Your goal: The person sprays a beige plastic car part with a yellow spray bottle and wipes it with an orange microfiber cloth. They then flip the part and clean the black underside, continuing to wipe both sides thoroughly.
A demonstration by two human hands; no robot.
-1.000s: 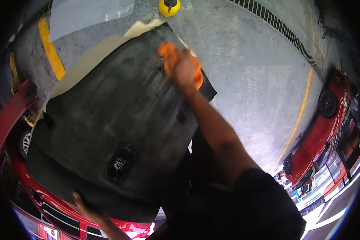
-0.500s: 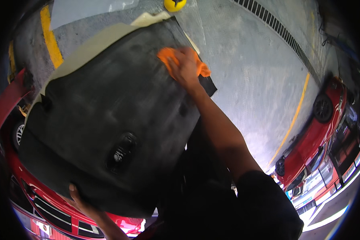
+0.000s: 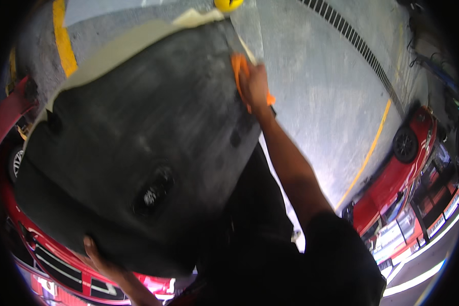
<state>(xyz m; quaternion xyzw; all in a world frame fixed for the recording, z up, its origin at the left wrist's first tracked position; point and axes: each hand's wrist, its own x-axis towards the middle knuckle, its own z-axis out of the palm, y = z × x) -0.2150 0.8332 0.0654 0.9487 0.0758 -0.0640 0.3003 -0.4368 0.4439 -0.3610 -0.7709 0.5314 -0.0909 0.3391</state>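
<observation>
A large black panel (image 3: 117,122), perhaps a car trim piece, is tilted in front of me, with pale layer (image 3: 112,53) showing along its far left edge. Dull greyish smears mark its dark surface, and an oval recessed fitting (image 3: 153,191) sits in its near part. My left hand (image 3: 99,260) grips the panel's near left edge, thumb on top and the other fingers mostly hidden beneath. At the far right edge, my right hand (image 3: 257,86) is closed on an orange cloth (image 3: 237,66), pressed against the panel's rim.
Grey concrete floor (image 3: 311,102) carries yellow lines and a long drain grate (image 3: 352,38). Red cars stand at the right (image 3: 392,173) and lower left (image 3: 51,255). A yellow round object (image 3: 228,4) lies beyond the panel's far corner.
My right hand has moved right with the orange cloth, from the panel's top surface to its right edge. My left hand keeps its hold at the near left edge.
</observation>
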